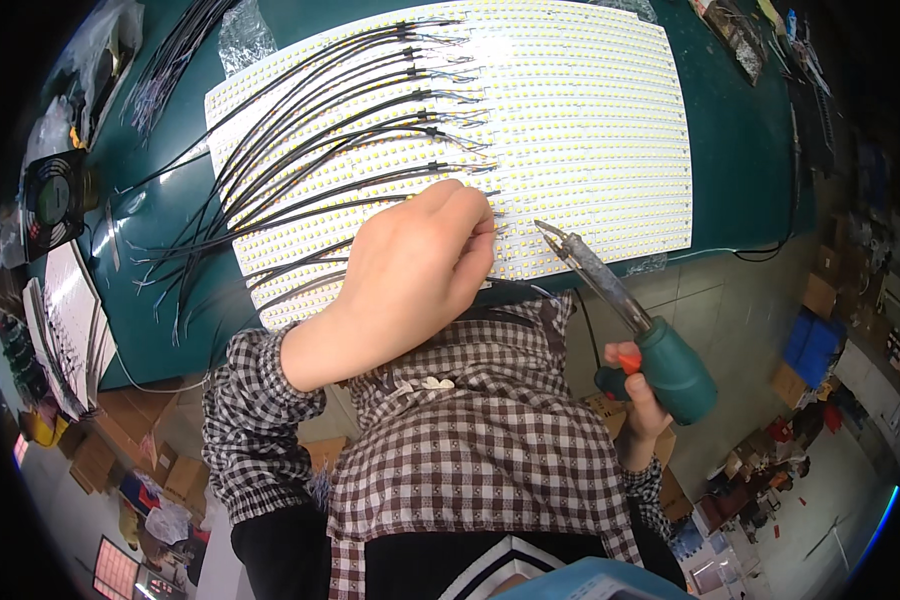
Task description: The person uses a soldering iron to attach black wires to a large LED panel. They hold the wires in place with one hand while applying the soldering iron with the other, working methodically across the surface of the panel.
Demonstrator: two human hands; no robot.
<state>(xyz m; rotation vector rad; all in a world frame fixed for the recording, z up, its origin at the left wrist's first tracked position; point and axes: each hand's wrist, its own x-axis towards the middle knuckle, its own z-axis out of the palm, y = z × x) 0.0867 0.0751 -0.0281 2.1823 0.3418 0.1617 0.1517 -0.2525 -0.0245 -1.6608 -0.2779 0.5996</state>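
My left hand rests over the lower middle of a white LED panel, its thumb and fingers pinched together on a thin black cable. The hand hides the exact spot where it grips. Wrapped round the green handle of a soldering gun is my right hand, close to the gun's red trigger. The gun's metal tip points up and left, just above the panel, to the right of my left fingertips. Several other black cables lie across the panel's left half, their thin coloured ends along its middle.
The panel lies on a dark green tabletop, fixed by clear tape. A bundle of loose cables is at the back left, near a small black fan. White panels lean at the left edge. Cardboard boxes and a blue bin stand beyond.
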